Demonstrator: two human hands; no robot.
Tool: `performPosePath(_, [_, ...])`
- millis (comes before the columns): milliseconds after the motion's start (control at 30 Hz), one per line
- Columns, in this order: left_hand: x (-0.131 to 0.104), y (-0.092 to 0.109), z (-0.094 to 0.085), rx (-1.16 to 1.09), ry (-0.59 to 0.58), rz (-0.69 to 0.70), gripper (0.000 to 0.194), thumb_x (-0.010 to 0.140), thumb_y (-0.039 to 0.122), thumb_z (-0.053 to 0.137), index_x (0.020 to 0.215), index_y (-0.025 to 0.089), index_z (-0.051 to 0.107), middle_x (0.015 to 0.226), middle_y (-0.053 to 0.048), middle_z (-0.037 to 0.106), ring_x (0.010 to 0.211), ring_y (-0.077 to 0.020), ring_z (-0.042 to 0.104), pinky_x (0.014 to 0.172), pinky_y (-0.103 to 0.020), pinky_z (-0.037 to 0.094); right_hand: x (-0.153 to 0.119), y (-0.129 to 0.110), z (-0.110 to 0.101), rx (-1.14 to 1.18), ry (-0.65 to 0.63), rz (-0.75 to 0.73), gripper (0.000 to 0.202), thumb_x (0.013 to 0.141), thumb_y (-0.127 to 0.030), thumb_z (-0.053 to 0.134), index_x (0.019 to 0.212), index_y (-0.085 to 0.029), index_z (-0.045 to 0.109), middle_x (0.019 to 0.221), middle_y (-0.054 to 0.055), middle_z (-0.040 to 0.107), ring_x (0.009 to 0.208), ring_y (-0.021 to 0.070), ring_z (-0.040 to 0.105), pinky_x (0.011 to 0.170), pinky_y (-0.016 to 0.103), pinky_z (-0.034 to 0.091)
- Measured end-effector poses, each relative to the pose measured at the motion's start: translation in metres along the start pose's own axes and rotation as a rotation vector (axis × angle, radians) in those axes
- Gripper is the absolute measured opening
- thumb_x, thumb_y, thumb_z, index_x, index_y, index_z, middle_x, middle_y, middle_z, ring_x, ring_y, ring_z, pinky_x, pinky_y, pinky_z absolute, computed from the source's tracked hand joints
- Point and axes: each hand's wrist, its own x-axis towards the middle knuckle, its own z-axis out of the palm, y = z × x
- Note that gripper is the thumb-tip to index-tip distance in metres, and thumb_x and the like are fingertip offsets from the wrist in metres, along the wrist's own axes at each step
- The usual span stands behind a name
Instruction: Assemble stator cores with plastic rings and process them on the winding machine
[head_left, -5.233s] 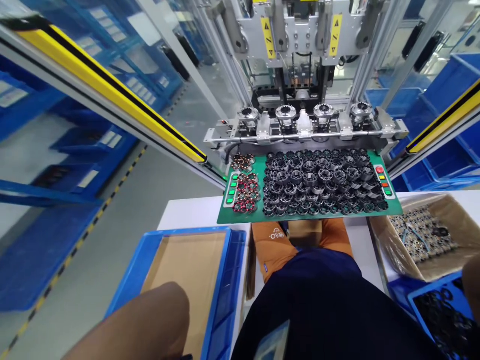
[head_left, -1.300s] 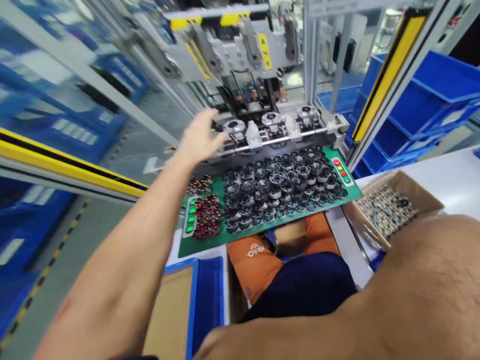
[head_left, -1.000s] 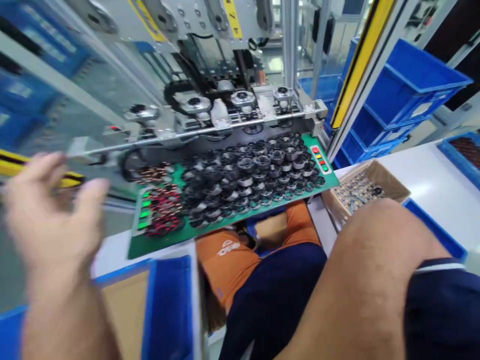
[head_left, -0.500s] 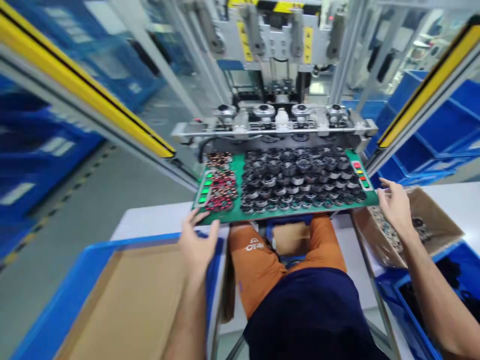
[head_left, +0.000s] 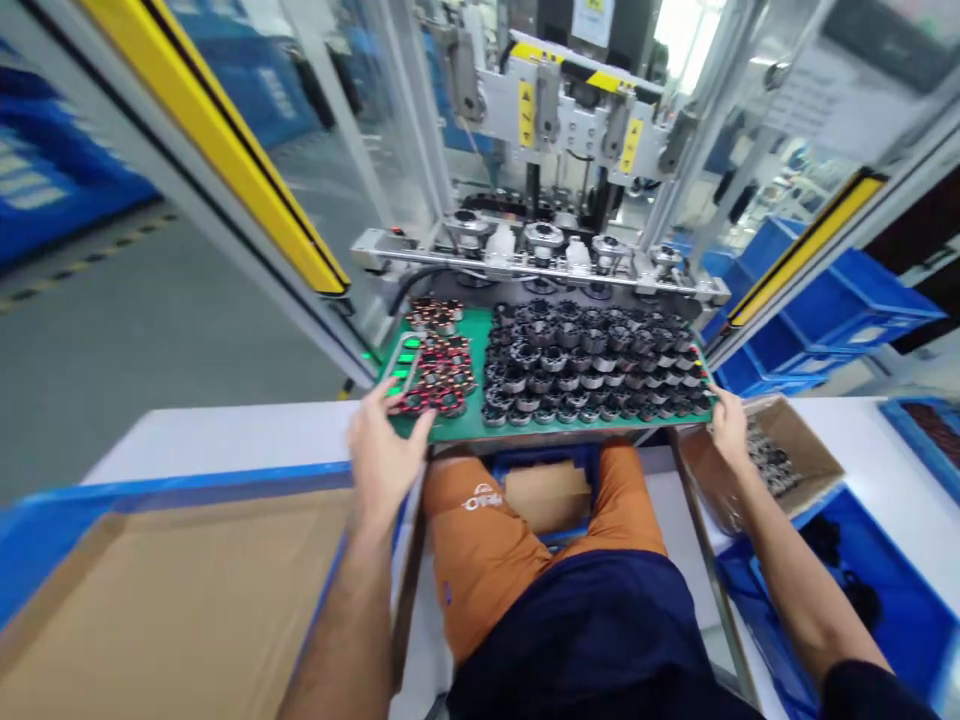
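Observation:
My left hand [head_left: 386, 450] is at the left front corner of a green work surface [head_left: 474, 345], thumb and fingers apart. Its fingertips reach the lit green button panel [head_left: 406, 365]. Beside it sit several wound stators [head_left: 444, 370] with copper and red wire. At the right front corner my right hand [head_left: 727, 425] rests its fingers on the edge, partly covering the button panel there; it appears to hold nothing. Between the hands, black ring-shaped stator cores [head_left: 581, 360] stand in packed rows and stacks.
Behind the green surface stands a machine with a metal rail of round fixtures [head_left: 544, 238]. Yellow-striped posts [head_left: 247, 180] flank it. A cardboard-lined blue bin [head_left: 195, 570] lies at left. To the right are a carton of small parts [head_left: 802, 455] and a blue crate [head_left: 877, 590].
The view has swung to the right and shifted. My left fingers are now over the green button panel, and my right hand has closed in on the right corner.

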Motion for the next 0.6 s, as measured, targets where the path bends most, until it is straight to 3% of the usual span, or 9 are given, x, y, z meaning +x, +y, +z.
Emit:
performPosePath(167, [0.001, 0.014, -0.014, -0.276, 0.158, -0.121, 0.093, 0.108, 0.067, 0.071, 0.180, 0.025, 0.031, 0.159, -0.024, 0.075, 0.141, -0.0460, 0.080, 0.130, -0.080, 0.060, -0.007, -0.011, -0.005, -0.025, 0.021, -0.101, 0.039, 0.118, -0.047, 0.077, 0.148, -0.023, 0.076, 0.153, 0.013, 0.075, 0.130, 0.0274, 0.078, 0.113, 0.051, 0.070])
performPosePath(267, [-0.015, 0.029, -0.034, -0.404, 0.227, -0.110, 0.093, 0.104, 0.065, 0.082, 0.178, 0.036, 0.034, 0.156, -0.018, 0.076, 0.137, -0.0408, 0.084, 0.131, -0.076, 0.062, -0.004, -0.021, -0.011, 0.005, 0.032, -0.137, 0.036, 0.118, -0.047, 0.076, 0.146, -0.023, 0.077, 0.152, 0.013, 0.076, 0.128, 0.0261, 0.078, 0.111, 0.049, 0.071])
performPosePath(400, [-0.069, 0.055, -0.050, -0.513, 0.247, -0.039, 0.097, 0.086, 0.054, 0.102, 0.169, 0.050, 0.052, 0.121, -0.003, 0.083, 0.121, -0.0392, 0.089, 0.128, -0.076, 0.065, 0.009, -0.038, -0.031, 0.087, 0.046, -0.165, 0.035, 0.118, -0.048, 0.078, 0.141, -0.023, 0.078, 0.145, 0.012, 0.078, 0.121, 0.0243, 0.079, 0.106, 0.045, 0.072])
performPosePath(500, [-0.117, 0.079, -0.051, -0.505, 0.160, 0.040, 0.105, 0.082, 0.047, 0.106, 0.173, 0.043, 0.053, 0.115, -0.004, 0.087, 0.111, -0.0377, 0.092, 0.115, -0.066, 0.076, 0.004, -0.065, -0.050, 0.154, 0.134, -0.120, 0.040, 0.117, -0.052, 0.076, 0.141, -0.020, 0.076, 0.135, 0.012, 0.080, 0.118, 0.0266, 0.080, 0.106, 0.051, 0.071])
performPosePath(600, [-0.148, 0.107, -0.047, -0.526, 0.012, 0.185, 0.106, 0.087, 0.037, 0.105, 0.178, 0.034, 0.051, 0.120, -0.007, 0.091, 0.107, -0.0339, 0.093, 0.102, -0.052, 0.082, -0.028, -0.117, -0.068, 0.232, 0.173, -0.046, 0.050, 0.119, -0.055, 0.067, 0.157, -0.022, 0.066, 0.131, 0.015, 0.082, 0.117, 0.0328, 0.083, 0.104, 0.060, 0.072])
